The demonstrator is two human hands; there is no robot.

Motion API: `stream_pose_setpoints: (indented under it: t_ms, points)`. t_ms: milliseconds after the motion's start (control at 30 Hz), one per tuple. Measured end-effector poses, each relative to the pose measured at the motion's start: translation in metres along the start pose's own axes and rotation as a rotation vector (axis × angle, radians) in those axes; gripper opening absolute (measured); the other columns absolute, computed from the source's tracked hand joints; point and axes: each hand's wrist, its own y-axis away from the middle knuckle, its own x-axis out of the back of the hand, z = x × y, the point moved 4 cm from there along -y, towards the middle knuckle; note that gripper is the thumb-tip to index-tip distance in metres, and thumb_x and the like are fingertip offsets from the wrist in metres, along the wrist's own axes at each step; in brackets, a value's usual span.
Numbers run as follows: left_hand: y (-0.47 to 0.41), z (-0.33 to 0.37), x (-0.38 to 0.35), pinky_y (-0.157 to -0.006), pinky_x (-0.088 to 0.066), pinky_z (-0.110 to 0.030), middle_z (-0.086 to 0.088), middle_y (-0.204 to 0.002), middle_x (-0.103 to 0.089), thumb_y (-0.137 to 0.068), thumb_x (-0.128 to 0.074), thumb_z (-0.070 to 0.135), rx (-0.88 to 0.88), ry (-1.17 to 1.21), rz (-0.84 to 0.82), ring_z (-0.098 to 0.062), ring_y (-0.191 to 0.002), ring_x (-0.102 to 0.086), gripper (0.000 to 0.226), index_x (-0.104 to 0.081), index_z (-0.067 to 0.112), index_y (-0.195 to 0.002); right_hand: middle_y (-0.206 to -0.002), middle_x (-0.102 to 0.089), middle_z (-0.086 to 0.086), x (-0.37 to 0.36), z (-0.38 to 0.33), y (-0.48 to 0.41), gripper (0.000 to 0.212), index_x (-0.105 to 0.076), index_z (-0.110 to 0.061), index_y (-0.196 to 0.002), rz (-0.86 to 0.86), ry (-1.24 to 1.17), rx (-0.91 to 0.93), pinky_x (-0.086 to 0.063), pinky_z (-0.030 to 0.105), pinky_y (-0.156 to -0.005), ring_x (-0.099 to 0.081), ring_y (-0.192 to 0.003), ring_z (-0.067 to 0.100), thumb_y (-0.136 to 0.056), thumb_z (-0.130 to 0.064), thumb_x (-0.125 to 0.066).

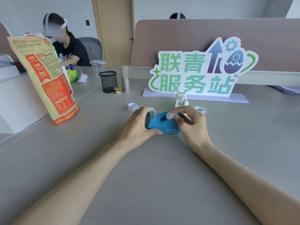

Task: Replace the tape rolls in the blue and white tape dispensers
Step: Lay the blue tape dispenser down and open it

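The blue tape dispenser (pixel 159 123) lies on the grey desk in front of me. My left hand (pixel 138 125) grips its cutter end, thumb along the front side. A white tape roll (pixel 170 115) sits in the dispenser's well, and my right hand (pixel 190 122) has its fingers closed on that roll. Behind them stands the white tape dispenser (pixel 181 99), untouched. A loose tape roll (pixel 132 106) lies at the back left and another loose roll (pixel 200 109) at the back right.
A green and blue sign (pixel 194 72) on a lilac base stands behind the dispensers. A tall snack bag (pixel 42 75) stands at the left, a black mesh pen cup (pixel 108 82) and a small pudding cup (pixel 117 90) beyond. A person sits at the far left desk.
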Motion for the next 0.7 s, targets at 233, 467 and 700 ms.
stream_pose_setpoints:
  t_ms: [233,467,700]
  points:
    - [-0.001,-0.001,0.002,-0.079,-0.04,-0.018,0.015,-0.109,-0.054,-0.066,-0.083,0.033,0.012,0.007,-0.018,-0.004,-0.102,-0.048,0.056,-0.05,0.03,-0.111,-0.098,-0.065,-0.003,-0.002,-0.008,-0.002,0.034,-0.076,-0.017,-0.082,-0.051,0.136,0.069,-0.052,0.03,-0.081,-0.061,-0.091,0.012,-0.086,0.007,-0.053]
    - [-0.005,-0.005,0.005,-0.084,-0.043,-0.022,0.016,-0.11,-0.058,-0.064,-0.084,0.033,-0.001,0.003,-0.026,-0.006,-0.103,-0.052,0.056,-0.053,0.032,-0.11,-0.101,-0.059,0.01,0.005,-0.028,-0.01,0.048,-0.075,-0.017,-0.102,-0.362,0.691,0.469,-0.045,0.026,-0.067,-0.061,-0.077,0.023,-0.071,0.013,-0.053]
    - [-0.008,-0.009,0.004,-0.077,-0.036,-0.005,0.019,-0.104,-0.059,-0.063,-0.085,0.03,0.026,0.041,-0.048,0.001,-0.098,-0.05,0.055,-0.055,0.029,-0.108,-0.107,-0.056,0.013,0.006,-0.022,-0.017,0.057,-0.072,-0.017,-0.111,-0.42,0.759,0.534,-0.052,0.035,-0.067,-0.063,-0.08,0.032,-0.07,0.017,-0.051]
